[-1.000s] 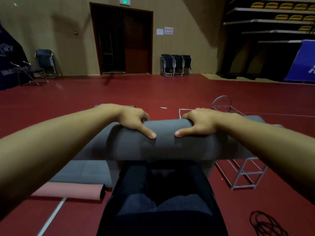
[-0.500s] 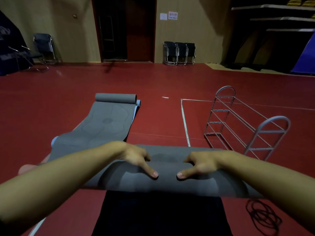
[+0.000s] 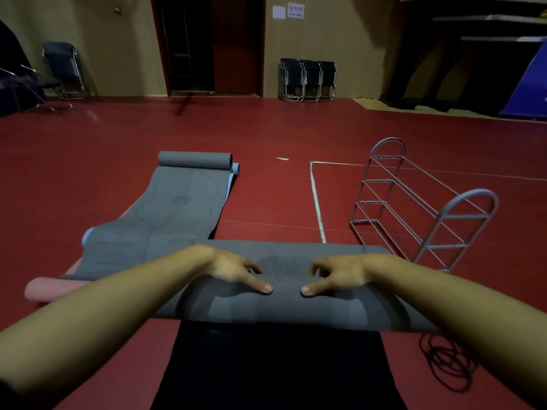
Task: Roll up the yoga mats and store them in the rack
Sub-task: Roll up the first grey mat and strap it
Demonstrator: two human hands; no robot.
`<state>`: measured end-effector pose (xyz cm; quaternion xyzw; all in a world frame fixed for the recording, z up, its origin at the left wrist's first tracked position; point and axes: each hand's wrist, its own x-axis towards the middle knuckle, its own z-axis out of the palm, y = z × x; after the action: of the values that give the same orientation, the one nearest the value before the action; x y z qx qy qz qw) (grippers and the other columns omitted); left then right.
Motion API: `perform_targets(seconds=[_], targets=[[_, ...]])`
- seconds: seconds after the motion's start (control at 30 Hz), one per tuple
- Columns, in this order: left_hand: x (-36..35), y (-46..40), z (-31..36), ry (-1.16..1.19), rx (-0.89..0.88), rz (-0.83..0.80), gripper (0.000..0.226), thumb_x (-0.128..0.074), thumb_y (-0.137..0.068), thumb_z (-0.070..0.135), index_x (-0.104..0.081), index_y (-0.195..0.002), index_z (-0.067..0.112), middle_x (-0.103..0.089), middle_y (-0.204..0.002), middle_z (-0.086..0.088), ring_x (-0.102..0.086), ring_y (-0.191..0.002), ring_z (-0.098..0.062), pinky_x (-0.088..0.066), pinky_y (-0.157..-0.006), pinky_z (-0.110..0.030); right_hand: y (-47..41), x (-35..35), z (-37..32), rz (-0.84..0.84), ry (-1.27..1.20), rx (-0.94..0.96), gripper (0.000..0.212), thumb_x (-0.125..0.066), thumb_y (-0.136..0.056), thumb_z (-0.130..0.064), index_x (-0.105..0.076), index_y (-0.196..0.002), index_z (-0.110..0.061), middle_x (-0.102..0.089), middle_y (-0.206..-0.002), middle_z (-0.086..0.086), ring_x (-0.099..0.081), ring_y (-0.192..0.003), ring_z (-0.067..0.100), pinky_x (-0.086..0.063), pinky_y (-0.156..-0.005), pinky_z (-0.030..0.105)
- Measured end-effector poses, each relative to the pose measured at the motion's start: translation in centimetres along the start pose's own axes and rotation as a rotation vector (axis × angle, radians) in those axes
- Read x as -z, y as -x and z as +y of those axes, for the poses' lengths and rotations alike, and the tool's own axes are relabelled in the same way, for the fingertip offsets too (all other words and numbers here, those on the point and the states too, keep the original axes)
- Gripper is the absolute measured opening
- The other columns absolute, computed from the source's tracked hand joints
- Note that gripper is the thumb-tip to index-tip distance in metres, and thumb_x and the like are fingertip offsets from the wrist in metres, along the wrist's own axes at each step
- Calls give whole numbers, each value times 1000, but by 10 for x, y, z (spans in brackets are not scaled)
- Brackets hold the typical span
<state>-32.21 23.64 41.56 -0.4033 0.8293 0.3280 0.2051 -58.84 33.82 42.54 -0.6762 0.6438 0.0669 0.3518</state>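
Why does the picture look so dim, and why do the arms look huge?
Head view: the hall is dimly lit, so the doorway and far right corner go nearly black; a faint sheen shows on the red floor. The wide lens swells the forearms at the edges and bends the rack. The grey mat stays fairly sharp.

- Floor (image 3: 281, 131): dark red sports surface, slight sheen; white painted lines (image 3: 317, 199) form a corner at mid-right.
- Back wall (image 3: 340, 39): tan panelling, dim light, deep shadow at upper right.
- Doorway (image 3: 207, 45): dark brown frame in the middle of the back wall — interior unlit.
- Two paper notices (image 3: 291, 10) on the wall just right of the doorway; text unreadable.
- Three folded black chairs (image 3: 307, 79) leaning at the wall base right of the door.
- Another folding chair (image 3: 63, 69) far left, by the wall.
- Blue panel (image 3: 529, 84) at the right edge, under dark tiered shelving.
- Black cable coil (image 3: 447, 365) on the floor, lower right.
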Motion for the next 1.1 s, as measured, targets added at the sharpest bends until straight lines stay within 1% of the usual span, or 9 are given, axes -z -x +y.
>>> perform_targets(seconds=[0.1, 0.2, 0.27, 0.4, 0.57, 0.67, 0.77, 0.93, 1.1], targets=[[7, -4, 2, 6, -19, 16, 69, -59, -80, 83, -51, -132, 39, -60, -118, 7, -58, -108, -15, -43, -109, -38, -2, 1, 7, 34, -124, 24, 57, -66, -86, -69, -54, -122, -26, -69, -96, -4, -61, -81, 8, -47, -80, 26], [7, -4, 1, -34, -13, -12, 84, -63, -70, 89, -46, -137, 41, -54, -127, 5, -55, -120, -19, -39, -115, -43, -6, -3, 9, 52, -126, 67, 47, -62, -91, -65, -57, -116, -26, -67, -84, -7, -57, -71, 5, -45, -75, 23], [6, -7, 0, -40, -8, -17, 99, -69, -60, 90, -44, -141, 41, -52, -135, 2, -55, -126, -21, -40, -116, -42, -10, -5, 12, 104, -102, 97, 45, -62, -91, -67, -61, -111, -26, -68, -87, -7, -60, -76, 7, -48, -77, 27], [5, -10, -2, -71, -24, 64, 78, -62, -79, 82, -49, -142, 36, -48, -134, 1, -47, -130, -23, -36, -117, -43, -11, 0, 5, 189, 67, 107, 48, -55, -98, -62, -71, -112, -20, -68, -105, 0, -65, -96, 17, -53, -89, 35], [4, -11, -2, -73, -5, 68, 86, -50, -84, 85, -39, -154, 36, -40, -151, -3, -41, -141, -24, -27, -122, -46, -17, -3, 1, 156, 68, 53, 64, -55, -79, -87, -70, -89, -26, -67, -84, -8, -62, -77, 11, -47, -73, 29], [4, -13, 0, 20, -19, 63, 85, -49, -79, 89, -33, -147, 41, -52, -148, -6, -52, -133, -23, -32, -120, -48, -18, -2, 0, 119, 75, 54, 73, -61, -72, -90, -71, -109, -28, -70, -106, -7, -65, -93, 13, -51, -83, 31], [6, -15, 2, 13, -14, 50, 75, -51, -79, 88, -32, -136, 42, -57, -142, -4, -55, -126, -25, -36, -117, -51, -18, 4, -2, 115, 26, 11, 78, -65, -81, -78, -50, -141, -31, -59, -128, -1, -58, -109, 15, -45, -100, 33], [6, -20, -2, -90, -59, 80, 94, -75, -62, 85, -35, -137, 45, -47, -135, 2, -46, -130, -23, -38, -114, -51, -26, 6, 2, 139, 37, 17, 58, -63, -86, -73, -51, -127, -33, -64, -108, -3, -62, -99, 18, -48, -91, 34], [7, -19, 2, -288, -100, 296, 86, -59, -77, 86, -44, -148, 41, -37, -121, 5, -34, -125, -20, -22, -116, -54, -28, 9, -1, 232, 140, 60, 61, -53, -92, -72, -67, -130, -26, -61, -118, 2, -56, -115, 22, -44, -103, 39]])
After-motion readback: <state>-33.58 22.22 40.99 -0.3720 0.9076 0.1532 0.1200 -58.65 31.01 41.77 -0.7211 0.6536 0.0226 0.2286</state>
